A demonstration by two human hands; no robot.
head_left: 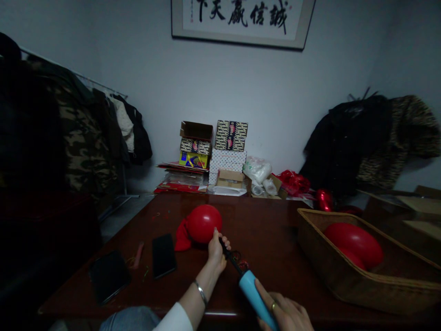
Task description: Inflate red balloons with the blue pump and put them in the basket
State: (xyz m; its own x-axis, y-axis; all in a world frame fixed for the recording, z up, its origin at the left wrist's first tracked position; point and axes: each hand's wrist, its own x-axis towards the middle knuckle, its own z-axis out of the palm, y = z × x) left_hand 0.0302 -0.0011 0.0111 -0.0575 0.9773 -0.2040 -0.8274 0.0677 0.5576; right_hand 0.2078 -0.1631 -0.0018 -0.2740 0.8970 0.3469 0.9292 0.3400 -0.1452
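Observation:
A partly inflated red balloon (pixel 204 224) sits above the table at the centre, its neck at the black nozzle of a hand balloon pump (pixel 253 290). My left hand (pixel 217 250) is closed round the balloon's neck and the nozzle tip; the fingers hide the join. Lower right, my right hand (pixel 280 310) grips the light blue barrel of the pump, which slants up toward the balloon. A limp red piece (pixel 182 236) lies against the balloon's left side; I cannot tell what it is. Small dark, reddish strands (pixel 243 264) lie beside the pump's shaft.
A wicker basket (pixel 320 262) with red balloons (pixel 354 243) stands on the table's right. On the left lie a black phone (pixel 164 255), a dark flat tablet-like thing (pixel 109 276) and a small reddish stick (pixel 138 255). Stacked boxes (pixel 227 161) are beyond the brown table (pixel 268 230).

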